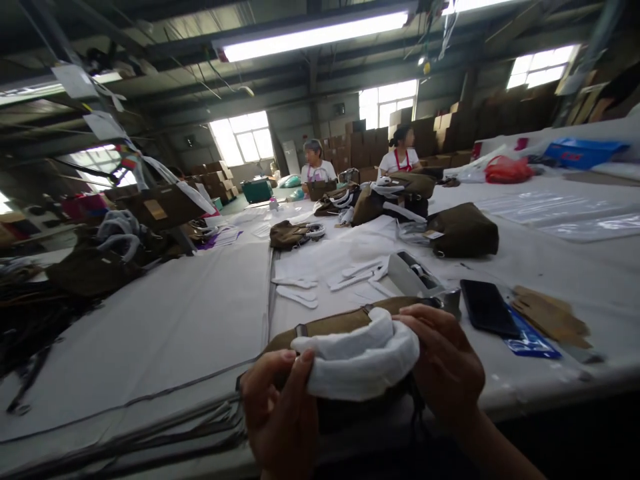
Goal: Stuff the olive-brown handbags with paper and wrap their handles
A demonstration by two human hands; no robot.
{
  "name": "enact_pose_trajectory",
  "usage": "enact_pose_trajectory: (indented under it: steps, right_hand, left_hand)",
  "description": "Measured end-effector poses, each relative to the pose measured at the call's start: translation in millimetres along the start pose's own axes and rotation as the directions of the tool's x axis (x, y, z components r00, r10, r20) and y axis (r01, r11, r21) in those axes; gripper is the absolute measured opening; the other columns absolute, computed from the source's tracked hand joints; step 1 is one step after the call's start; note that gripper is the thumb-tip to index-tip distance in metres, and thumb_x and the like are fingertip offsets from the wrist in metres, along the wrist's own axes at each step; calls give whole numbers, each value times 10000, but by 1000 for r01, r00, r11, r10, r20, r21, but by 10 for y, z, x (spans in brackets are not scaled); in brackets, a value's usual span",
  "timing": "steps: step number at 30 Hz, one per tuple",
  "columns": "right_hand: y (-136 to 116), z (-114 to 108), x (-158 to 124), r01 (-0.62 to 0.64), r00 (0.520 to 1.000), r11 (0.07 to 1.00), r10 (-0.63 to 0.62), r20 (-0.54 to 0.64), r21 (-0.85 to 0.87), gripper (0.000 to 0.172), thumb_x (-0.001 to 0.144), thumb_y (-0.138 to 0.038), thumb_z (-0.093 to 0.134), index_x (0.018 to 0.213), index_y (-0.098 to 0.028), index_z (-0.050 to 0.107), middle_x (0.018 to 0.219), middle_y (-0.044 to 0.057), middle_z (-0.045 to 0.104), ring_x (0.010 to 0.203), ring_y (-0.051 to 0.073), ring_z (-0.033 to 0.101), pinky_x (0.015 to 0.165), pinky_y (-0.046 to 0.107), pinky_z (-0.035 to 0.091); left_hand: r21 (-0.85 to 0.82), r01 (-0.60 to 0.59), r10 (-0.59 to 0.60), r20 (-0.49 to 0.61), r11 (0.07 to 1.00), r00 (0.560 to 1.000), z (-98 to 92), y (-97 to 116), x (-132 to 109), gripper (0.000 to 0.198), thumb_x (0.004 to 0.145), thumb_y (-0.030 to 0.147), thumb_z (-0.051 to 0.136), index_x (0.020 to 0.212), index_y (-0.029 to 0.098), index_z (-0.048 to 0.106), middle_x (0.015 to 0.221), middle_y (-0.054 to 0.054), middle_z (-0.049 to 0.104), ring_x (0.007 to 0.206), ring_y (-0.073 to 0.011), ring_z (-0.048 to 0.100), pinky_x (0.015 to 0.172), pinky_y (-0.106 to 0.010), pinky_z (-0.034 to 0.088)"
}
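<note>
An olive-brown handbag (335, 322) lies at the table's near edge, in front of me. Its two curved handles are covered in white wrapping (357, 363). At the left end of the wrapped handle, my left hand (283, 393) pinches the white material between thumb and fingers. My right hand (445, 353) grips the other end, its fingers closed around the edge of the wrapping. The lower part of the bag is dark and partly hidden behind the handles and hands.
Beyond the bag lie white strips (297, 295) and a grey box (407, 273). A black phone (489, 307) rests on a blue packet (533, 340), beside brown paper pieces (550, 313). More bags (465, 230) stand farther back. Two people sit across the table.
</note>
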State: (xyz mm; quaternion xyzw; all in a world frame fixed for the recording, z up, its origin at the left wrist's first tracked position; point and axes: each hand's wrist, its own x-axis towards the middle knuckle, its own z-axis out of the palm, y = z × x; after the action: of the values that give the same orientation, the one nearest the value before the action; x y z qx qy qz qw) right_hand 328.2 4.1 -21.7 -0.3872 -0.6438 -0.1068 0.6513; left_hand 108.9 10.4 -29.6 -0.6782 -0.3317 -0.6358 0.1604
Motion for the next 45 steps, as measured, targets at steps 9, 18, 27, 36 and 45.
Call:
enact_pose_trajectory:
  steps: [9, 18, 27, 36, 45]
  right_hand:
    - [244, 219, 95, -77, 997, 991, 79, -24, 106, 290, 923, -94, 610, 1173, -232, 663, 1019, 24, 692, 888, 132, 652, 782, 228, 504]
    - [495, 125, 338, -761, 642, 230, 400, 654, 606, 473, 941, -511, 558, 618, -170, 508, 536, -30, 409, 485, 101, 359, 488, 240, 321]
    - [378, 241, 356, -722, 692, 501, 548, 470, 478, 398, 963, -530, 542, 781, -178, 582, 684, -11, 495, 602, 116, 440, 550, 236, 367]
    - [-166, -139, 38, -668, 740, 642, 520, 427, 377, 479, 981, -555, 484, 738, -165, 621, 525, -15, 497, 452, 85, 417, 455, 211, 312]
    - [-414, 362, 334, -742, 387, -260, 586, 712, 618, 507, 743, -605, 787, 773, -135, 597, 604, -21, 590, 432, 33, 468, 441, 147, 362]
  left_hand:
    - [-69, 7, 5, 166, 998, 986, 217, 7, 493, 357, 891, 38, 637, 1210, 195, 669, 1129, -70, 712, 1018, -174, 686, 931, -260, 528]
    - [-324, 945, -294, 908, -46, 298, 99, -444, 677, 476, 859, 533, 682, 605, 153, 549, 512, 45, 406, 479, -76, 372, 508, -209, 351]
    - [-44, 643, -403, 747, 764, 529, 46, -10, 1111, 806, 808, 744, 581, 1469, 301, 453, 1106, -54, 684, 986, -246, 631, 864, -325, 469]
    - [-8, 623, -397, 765, 782, 508, 338, -78, 1344, 366, 871, 529, 642, 965, 181, 707, 787, 6, 649, 707, -143, 560, 647, -228, 435]
    - [-211, 463, -274, 576, 861, 771, 171, 262, 1152, 242, 772, 445, 787, 936, 273, 743, 876, 5, 737, 763, -180, 686, 678, -218, 527]
